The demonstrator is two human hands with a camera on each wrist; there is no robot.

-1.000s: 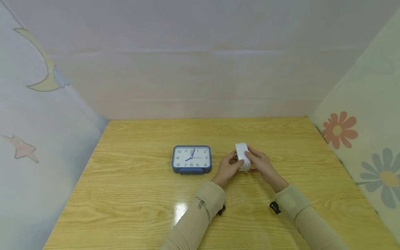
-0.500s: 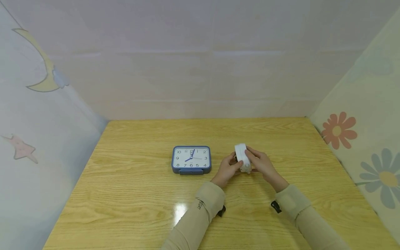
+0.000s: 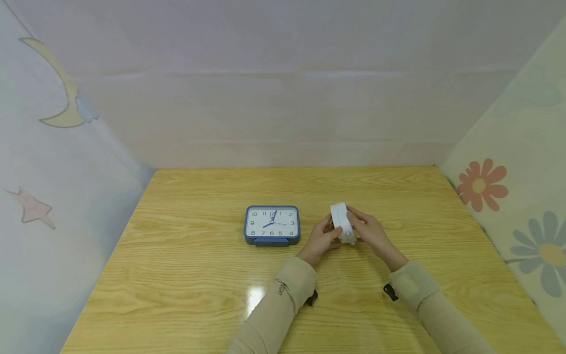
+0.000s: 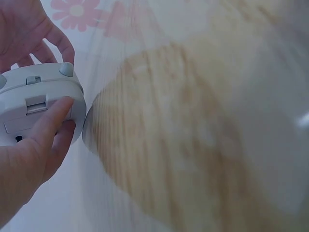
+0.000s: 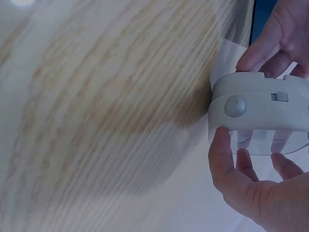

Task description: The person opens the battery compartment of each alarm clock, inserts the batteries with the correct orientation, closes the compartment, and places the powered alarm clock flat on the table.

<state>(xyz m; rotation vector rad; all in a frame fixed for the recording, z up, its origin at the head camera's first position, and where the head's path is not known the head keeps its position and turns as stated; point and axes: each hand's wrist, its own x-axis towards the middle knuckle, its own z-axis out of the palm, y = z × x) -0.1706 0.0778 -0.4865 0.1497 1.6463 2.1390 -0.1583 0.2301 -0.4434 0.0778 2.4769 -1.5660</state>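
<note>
Both hands hold a small white alarm clock [image 3: 339,215] on its edge, right of a blue clock. My left hand [image 3: 317,242] grips its back, where the left wrist view shows a battery cover [image 4: 19,124] and a small black knob [image 4: 19,139] near the fingers. From the other side my right hand [image 3: 375,239] holds it, thumb on the upper edge. In the right wrist view, right fingers [image 5: 223,154] lie at its glossy clear front. A round foot [image 5: 235,106] and a small slide switch [image 5: 280,96] show on its rim. The dial is hidden.
A blue rectangular clock [image 3: 271,223] with a white dial lies face up left of the hands. The wooden table [image 3: 185,275] meets walls on three sides. Black strap pieces [image 3: 391,292] show by the cuffs.
The white alarm clock has tilted and turned slightly in the hands, its top shifting a little left. Both hands keep hold of it. The blue clock stays in place.
</note>
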